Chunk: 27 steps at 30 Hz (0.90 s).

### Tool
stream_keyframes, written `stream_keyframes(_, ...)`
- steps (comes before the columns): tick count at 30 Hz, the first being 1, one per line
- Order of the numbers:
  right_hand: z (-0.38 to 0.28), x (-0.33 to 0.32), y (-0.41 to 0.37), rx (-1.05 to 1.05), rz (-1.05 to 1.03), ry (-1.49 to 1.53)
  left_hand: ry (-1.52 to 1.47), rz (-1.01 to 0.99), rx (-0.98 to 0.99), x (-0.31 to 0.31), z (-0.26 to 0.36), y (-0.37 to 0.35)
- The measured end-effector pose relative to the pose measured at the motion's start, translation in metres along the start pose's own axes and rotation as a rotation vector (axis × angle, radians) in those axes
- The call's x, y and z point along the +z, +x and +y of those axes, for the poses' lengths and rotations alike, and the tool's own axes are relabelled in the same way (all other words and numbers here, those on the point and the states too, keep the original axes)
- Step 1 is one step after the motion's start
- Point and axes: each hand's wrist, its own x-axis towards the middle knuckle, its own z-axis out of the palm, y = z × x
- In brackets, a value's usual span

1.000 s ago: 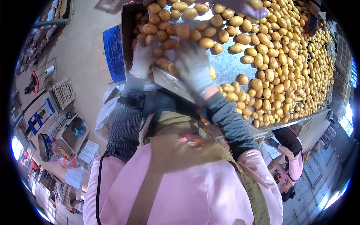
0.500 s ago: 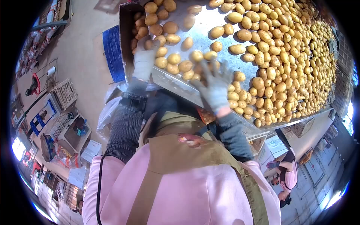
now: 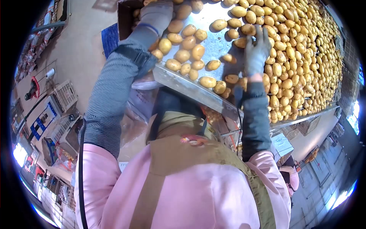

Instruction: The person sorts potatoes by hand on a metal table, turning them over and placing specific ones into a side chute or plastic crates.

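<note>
Many yellow-brown potatoes [image 3: 295, 61] lie on a shiny metal table [image 3: 213, 44], packed thickly on the right and loosely scattered on the left. My right hand [image 3: 257, 55], in a pale grey glove, rests at the left edge of the thick pile, fingers stretched forward among the potatoes. At the table's left end my gloved left hand [image 3: 156, 16] reaches over potatoes beside a dark-walled box [image 3: 125, 23]; its fingers are hidden behind the back of the hand. Between my hands lies a loose group of potatoes [image 3: 188, 42].
A raised metal lip [image 3: 190, 86] runs along the table's near edge. A blue panel [image 3: 109, 40] stands left of the box. Plastic crates [image 3: 65, 94] sit on the floor at left. Another person [image 3: 290, 173] is low at the right.
My left hand has moved forward over the left-end potatoes. My right hand has swung right and forward to the thick pile, and the potatoes near the lip have shifted and spread.
</note>
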Motion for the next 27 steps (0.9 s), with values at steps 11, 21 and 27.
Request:
stream_keyframes(11,-0.045,-0.079,-0.117,0.247,-0.311,0.24,-0.263,0.285,0.279,-0.042,0.087,-0.146)
stream_keyframes(21,-0.043,-0.062,-0.109,0.346,-0.444,0.241,-0.057,-0.314,0.296,-0.008,0.153,-0.16)
stream_keyframes(27,-0.071,-0.009,-0.029,-0.057,-0.281,0.211,-0.46,-0.022,0.083,-0.022,0.097,-0.173)
